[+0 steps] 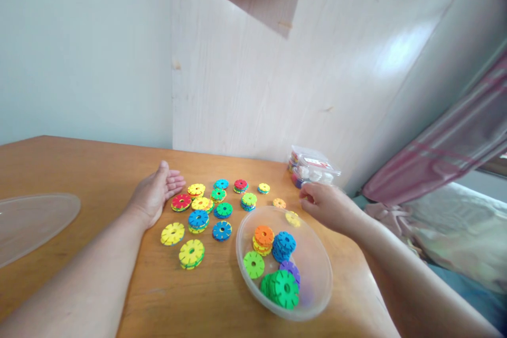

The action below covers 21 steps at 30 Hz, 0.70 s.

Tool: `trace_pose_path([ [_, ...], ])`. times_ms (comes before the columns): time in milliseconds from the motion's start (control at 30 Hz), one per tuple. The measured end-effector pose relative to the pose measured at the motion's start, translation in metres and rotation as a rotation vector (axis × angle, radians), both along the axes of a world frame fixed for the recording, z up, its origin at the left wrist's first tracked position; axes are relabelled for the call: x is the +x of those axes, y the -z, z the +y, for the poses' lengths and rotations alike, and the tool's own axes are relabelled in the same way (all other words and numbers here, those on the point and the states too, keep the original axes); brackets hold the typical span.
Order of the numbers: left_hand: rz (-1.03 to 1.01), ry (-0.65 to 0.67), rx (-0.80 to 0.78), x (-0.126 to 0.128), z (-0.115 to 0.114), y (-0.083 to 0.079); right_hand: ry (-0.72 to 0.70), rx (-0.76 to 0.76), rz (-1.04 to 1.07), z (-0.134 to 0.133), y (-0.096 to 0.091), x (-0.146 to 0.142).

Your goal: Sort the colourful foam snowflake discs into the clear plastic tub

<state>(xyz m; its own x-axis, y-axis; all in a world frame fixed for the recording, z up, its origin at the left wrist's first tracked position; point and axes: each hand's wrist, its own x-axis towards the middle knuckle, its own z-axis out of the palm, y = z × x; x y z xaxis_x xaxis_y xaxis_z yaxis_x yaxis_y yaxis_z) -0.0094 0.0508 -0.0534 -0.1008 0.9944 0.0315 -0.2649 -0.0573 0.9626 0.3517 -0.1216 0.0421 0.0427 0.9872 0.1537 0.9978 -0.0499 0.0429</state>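
My left hand (156,193) is open, its edge on the table, thumb up and fingers stretched beside the stacks of notched plastic discs. Nearest to it lie a red disc (181,202) and a yellow disc (196,190), each topping a small stack. My right hand (320,202) is closed, fingers curled, just beyond the right rim of a see-through plastic bowl (322,274); whatever it may hold is hidden. Inside the bowl are a green disc stack (285,289), a blue stack (284,244), an orange disc (264,235), a light green disc (254,264) and purple discs (291,272).
A round translucent lid (43,216) lies at the left of the wooden table (99,169). Against the wall, behind my right hand, stands a see-through plastic box (317,163) with coloured contents. A pink curtain (435,137) hangs at the right.
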Motion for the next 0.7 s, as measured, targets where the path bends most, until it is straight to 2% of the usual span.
trace_pose_path([
  [200, 0.023, -0.009, -0.006, 0.001, -0.002, -0.002, 0.029, -0.107, 0.028, 0.007, 0.040, 0.012],
  [300, 0.031, -0.005, -0.001, 0.001, -0.002, -0.002, 0.045, -0.130, 0.042, 0.011, 0.053, 0.015],
  [700, 0.031, -0.008, -0.004, 0.001, -0.002, -0.002, -0.020, -0.150, 0.077, 0.013, 0.062, 0.017],
])
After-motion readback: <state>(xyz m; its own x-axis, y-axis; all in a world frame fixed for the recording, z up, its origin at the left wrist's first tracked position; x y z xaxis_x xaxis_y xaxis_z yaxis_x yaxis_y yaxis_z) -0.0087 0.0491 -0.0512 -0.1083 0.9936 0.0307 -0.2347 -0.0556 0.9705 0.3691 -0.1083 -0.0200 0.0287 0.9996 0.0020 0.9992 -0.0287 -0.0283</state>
